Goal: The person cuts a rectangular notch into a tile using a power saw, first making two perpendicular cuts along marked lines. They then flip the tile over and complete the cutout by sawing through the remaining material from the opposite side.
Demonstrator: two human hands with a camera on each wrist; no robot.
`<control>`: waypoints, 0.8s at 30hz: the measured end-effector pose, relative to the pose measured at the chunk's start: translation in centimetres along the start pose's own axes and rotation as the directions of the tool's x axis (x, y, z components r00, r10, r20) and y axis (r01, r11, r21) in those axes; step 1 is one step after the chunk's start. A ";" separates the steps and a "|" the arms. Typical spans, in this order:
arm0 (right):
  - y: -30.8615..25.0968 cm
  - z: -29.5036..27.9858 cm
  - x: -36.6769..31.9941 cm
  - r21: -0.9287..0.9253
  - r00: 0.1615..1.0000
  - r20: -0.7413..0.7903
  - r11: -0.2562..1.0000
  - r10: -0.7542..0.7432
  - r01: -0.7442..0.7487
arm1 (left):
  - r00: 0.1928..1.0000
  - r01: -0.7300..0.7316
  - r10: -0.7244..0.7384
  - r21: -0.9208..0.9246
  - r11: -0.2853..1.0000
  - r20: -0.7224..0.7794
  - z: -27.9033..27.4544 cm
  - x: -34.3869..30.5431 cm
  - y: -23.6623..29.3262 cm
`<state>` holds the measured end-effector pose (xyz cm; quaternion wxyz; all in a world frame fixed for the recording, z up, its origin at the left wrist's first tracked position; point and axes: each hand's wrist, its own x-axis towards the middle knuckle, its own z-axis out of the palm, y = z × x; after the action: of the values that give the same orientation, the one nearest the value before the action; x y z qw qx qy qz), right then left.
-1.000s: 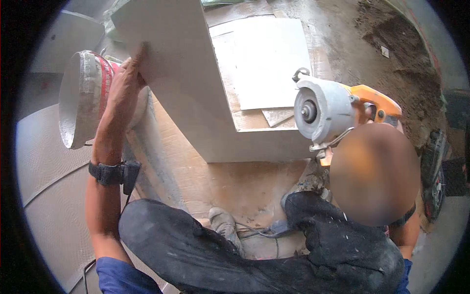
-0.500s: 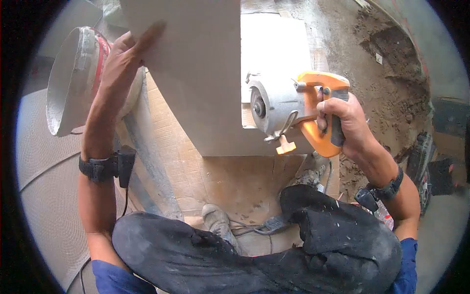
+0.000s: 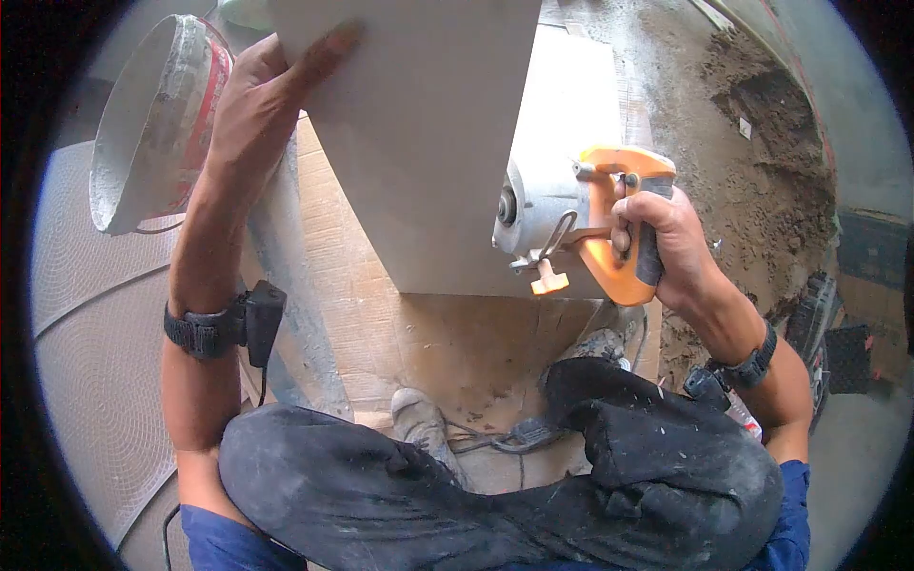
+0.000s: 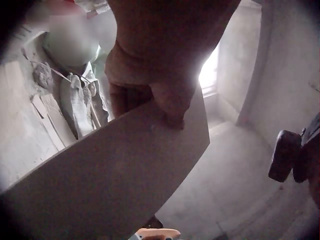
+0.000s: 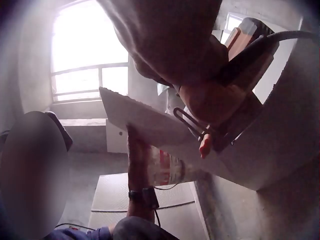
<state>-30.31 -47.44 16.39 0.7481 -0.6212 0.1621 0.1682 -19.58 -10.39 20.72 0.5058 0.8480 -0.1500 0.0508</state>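
A large grey tile (image 3: 419,143) stands tilted in front of me. My left hand (image 3: 262,105) grips its upper left edge, thumb laid on the near face. From the left wrist view, the same hand (image 4: 160,80) holds the tile's edge (image 4: 125,170) with the fingers behind it. My right hand (image 3: 674,243) is curled round the orange and black handle of a handheld tile cutter (image 3: 557,209) with a silver body. The cutter's round front meets the tile's right edge in the head view, and its blade area is hidden. An orange wing knob (image 3: 549,279) hangs below its body.
A dusty white bucket (image 3: 143,133) with a red band lies tipped at the left. Cardboard (image 3: 457,352) covers the floor beneath. Behind the cutter lies a white panel (image 3: 571,105). Loose dirt (image 3: 771,143) is at the right, and a cable (image 3: 495,443) runs near my feet.
The tile has swung so its upper part moved right, and its notch has gone out of sight behind the cutter. The cutter came left and lower against the tile's edge. My left hand moved up and right.
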 end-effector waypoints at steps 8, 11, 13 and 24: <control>-0.2 0.8 -0.2 0.016 1.000 -0.018 1.000 0.021 -0.021 | 0.994 0.110 -0.110 -0.010 0.994 0.024 -1.0 0.5 -0.4; -0.4 1.2 -0.1 0.009 0.999 -0.036 1.000 0.025 -0.025 | 0.998 0.062 -0.061 -0.103 0.993 0.012 -0.3 0.3 -0.1; -0.4 1.2 -0.1 0.013 0.999 -0.040 1.000 0.021 -0.021 | 0.997 0.080 -0.080 -0.095 0.992 0.009 -0.3 0.3 0.1; -0.3 1.1 0.1 0.004 0.998 -0.024 0.999 0.051 -0.051 | 0.998 0.065 -0.066 -0.080 0.995 -0.006 -0.5 0.5 -0.2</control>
<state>-30.04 -46.39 16.85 0.7424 -0.6176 0.1872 0.1797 -19.01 -9.93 20.89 0.5412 0.8314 -0.1218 0.0319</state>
